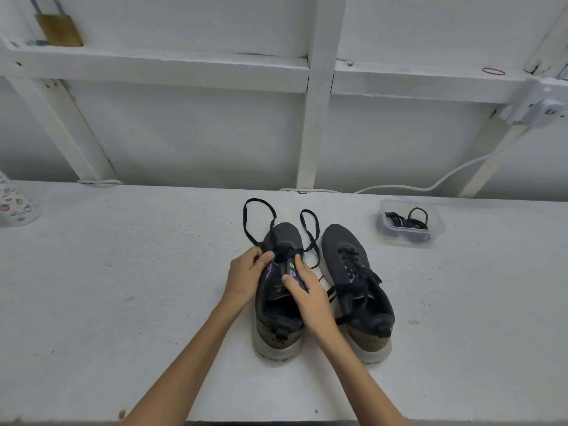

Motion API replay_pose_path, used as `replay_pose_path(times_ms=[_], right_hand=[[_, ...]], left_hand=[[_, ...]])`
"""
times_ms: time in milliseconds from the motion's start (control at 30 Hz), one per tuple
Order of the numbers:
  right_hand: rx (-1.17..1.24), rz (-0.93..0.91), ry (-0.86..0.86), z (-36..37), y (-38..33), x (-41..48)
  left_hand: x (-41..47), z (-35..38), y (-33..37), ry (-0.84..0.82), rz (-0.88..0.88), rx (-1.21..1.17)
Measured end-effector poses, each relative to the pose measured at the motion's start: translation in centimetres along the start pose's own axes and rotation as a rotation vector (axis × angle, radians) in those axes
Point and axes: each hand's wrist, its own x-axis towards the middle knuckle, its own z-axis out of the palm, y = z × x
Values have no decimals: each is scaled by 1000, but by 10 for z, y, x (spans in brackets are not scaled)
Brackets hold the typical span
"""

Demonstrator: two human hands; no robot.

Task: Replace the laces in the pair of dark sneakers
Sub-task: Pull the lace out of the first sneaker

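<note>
Pinching the loose black lace of the left dark grey knit sneaker with the left hand, steadying its tongue under the spread fingers of the right hand, on the white table. Seemingly early: other dark sneaker still laced, spare black laces waiting in clear plastic tub.

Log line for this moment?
left hand: pinches lace at left sneaker eyelets | right hand: rests on tongue | right sneaker: laced | tub: black coils inside

Plain utility or storage room, white-painted timber-framed wall, rough white workbench, brass padlock on ledge
</note>
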Motion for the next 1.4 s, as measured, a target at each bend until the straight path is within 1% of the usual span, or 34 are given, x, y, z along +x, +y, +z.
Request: replay_pose_path(times_ms=[133,267,367,467,567,633,700,767,900,967,1100,1200,1267,1333,1400], right_hand=[[-3,8,-5,0,1,1],[46,29,-3,-1,2,4],[79,39,86,-3,-1,11],[-50,43,107,-7,-9,24],[-205,-11,90,-10,-12,37],[-336,-48,138,-11,-16,39],[-494,-98,209,-12,-22,37],[-606,-158,239,-13,-27,35],[-822,-197,229,-12,-36,39],[-913,-214,194,-10,-38,43],[-991,-218,85,-10,-44,51],[-1042,-213,109,-7,-50,55],[-1080,-265,108,-5,-49,56],[-1052,-278,112,-8,-47,55],[-919,-231,87,-17,-47,56]], left_hand=[[1,-2,-3,78,-112,-240],[-7,-6,-11,224,-166,-351],[-14,-9,-7,264,-229,-384],[-22,-6,4,204,-169,-384],[-31,1,15,-32,-76,-294],[-35,8,16,-140,-36,-179],[-38,11,16,-166,-21,-136],[-39,11,13,-177,-40,-142],[-40,9,12,-207,-65,-104],[-40,9,14,-212,-55,-98],[-40,7,13,-244,-50,-98],[-40,6,17,-272,-53,-80],[-40,6,19,-277,-58,-70],[-40,5,19,-272,-59,-68],[-41,4,18,-270,-54,-63]])
